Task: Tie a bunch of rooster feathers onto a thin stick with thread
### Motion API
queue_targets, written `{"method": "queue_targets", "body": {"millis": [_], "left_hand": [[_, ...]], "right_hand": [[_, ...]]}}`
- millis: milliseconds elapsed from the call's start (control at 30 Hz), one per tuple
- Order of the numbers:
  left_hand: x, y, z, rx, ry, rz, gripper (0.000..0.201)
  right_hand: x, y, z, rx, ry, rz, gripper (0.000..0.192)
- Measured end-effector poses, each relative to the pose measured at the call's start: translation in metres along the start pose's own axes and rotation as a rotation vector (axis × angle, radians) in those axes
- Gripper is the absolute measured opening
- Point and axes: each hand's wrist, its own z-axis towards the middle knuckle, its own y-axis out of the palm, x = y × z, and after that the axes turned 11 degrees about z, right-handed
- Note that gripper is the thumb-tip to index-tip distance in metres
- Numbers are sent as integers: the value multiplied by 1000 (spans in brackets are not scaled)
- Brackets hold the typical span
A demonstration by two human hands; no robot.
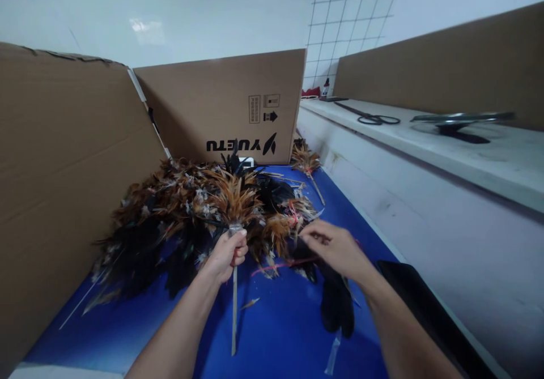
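Observation:
My left hand (229,252) is closed around the thin stick of a small feather duster (236,197), just below where the feathers are bound. Brown feathers fan upward from it with black ones at the tip, and the stick (234,316) points down toward me. My right hand (329,246) is to the right, thumb and fingers drawn together over loose feathers and a pink string (284,264). What those fingertips hold, if anything, I cannot make out. Black feathers (337,305) lie below that hand.
A large pile of brown and black feathers (148,209) covers the blue table (272,322). Another feather duster (306,158) lies at the back right. Cardboard (182,107) stands behind and at the left. Scissors (374,119) rest on the white ledge (446,158).

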Motion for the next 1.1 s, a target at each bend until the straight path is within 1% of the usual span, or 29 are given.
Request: {"method": "queue_targets", "body": {"millis": [33, 67, 100, 133, 167, 200, 267, 333, 433, 600, 700, 733, 800, 867, 967, 1033, 1100], "left_hand": [[0, 0, 0, 1, -4, 2, 40], [-1, 0, 0, 3, -9, 2, 40], [-1, 0, 1, 4, -13, 2, 39], [-2, 1, 1, 3, -16, 1, 39], [-2, 1, 1, 2, -19, 1, 39], [-2, 1, 1, 0, -21, 2, 40], [-2, 1, 2, 1, -22, 2, 40], [-2, 1, 2, 7, -24, -3, 42], [-1, 1, 2, 7, -32, -12, 44], [-2, 1, 2, 5, -42, -16, 43], [-2, 2, 1, 11, -36, -23, 43], [-2, 2, 1, 12, -34, -25, 43], [-1, 2, 1, 7, -34, -24, 43], [-1, 3, 1, 3, -37, -19, 43], [-1, 3, 0, -1, -31, -14, 42], [-1, 3, 0, -6, -28, -12, 40], [-1, 3, 0, -7, -33, -11, 40]], "right_hand": [[12, -8, 7, 147, 45, -77, 16], [26, -14, 15, 234, 92, -174, 16], [39, -19, 22, 255, 157, -282, 16], [52, -21, 29, 231, 225, -382, 20], [64, -23, 36, 180, 275, -458, 25], [73, -22, 41, 159, 290, -476, 28], [87, -21, 48, 112, 312, -488, 23], [93, -20, 51, 88, 321, -474, 14], [95, -29, 52, 100, 325, -439, 20], [88, -57, 55, 203, 365, -353, 28], [86, -65, 59, 287, 366, -271, 28], [86, -64, 61, 296, 359, -259, 26], [87, -56, 68, 262, 342, -266, 21], [89, -41, 78, 201, 320, -267, 17], [92, -13, 96, 143, 304, -245, 21], [93, 3, 107, 140, 302, -233, 23], [93, 13, 118, 152, 307, -213, 16]]}}
